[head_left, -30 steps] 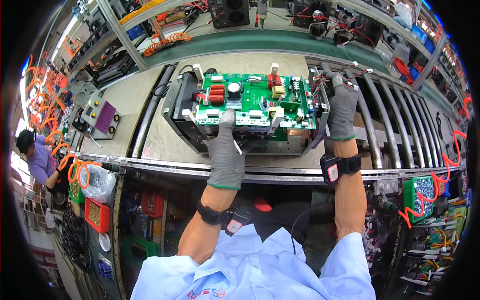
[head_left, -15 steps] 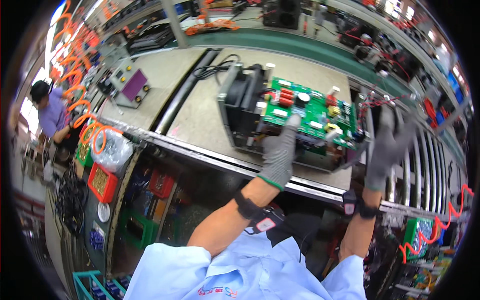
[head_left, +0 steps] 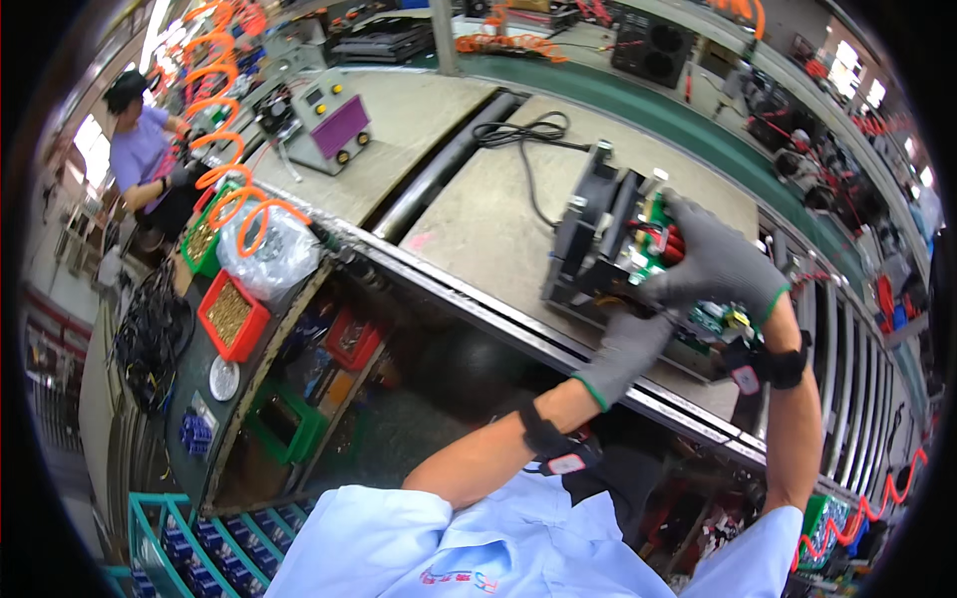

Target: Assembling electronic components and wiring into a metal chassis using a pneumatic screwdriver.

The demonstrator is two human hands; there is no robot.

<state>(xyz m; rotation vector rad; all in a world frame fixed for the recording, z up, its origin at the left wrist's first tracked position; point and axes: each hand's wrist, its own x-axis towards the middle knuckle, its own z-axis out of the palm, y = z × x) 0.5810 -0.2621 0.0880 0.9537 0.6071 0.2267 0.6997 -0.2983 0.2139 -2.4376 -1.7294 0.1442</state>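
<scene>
A welding-machine-like chassis with a black fan housing [head_left: 583,234] at its left end stands on the worktop. On it sits a green circuit board [head_left: 653,214] with red and white components, largely covered by my gloved right hand [head_left: 718,254]. That hand spans the board from above, fingers at the far side and thumb toward the near side. My gloved left hand [head_left: 633,349] is against the chassis's near side, just below the right thumb. Its fingertips are hidden. A black cable [head_left: 533,135] trails from the fan end across the worktop.
Left on the bench stands a unit with a purple panel [head_left: 341,126]. An orange coiled hose [head_left: 239,189] hangs before red [head_left: 234,317] and green parts bins. Metal rollers [head_left: 832,369] run at the right. At the far left, a person in purple [head_left: 145,154] works.
My right hand has come from beyond the chassis's right end onto the board. My left hand has dropped from the board to the near side. The chassis sits turned, and the view has shifted.
</scene>
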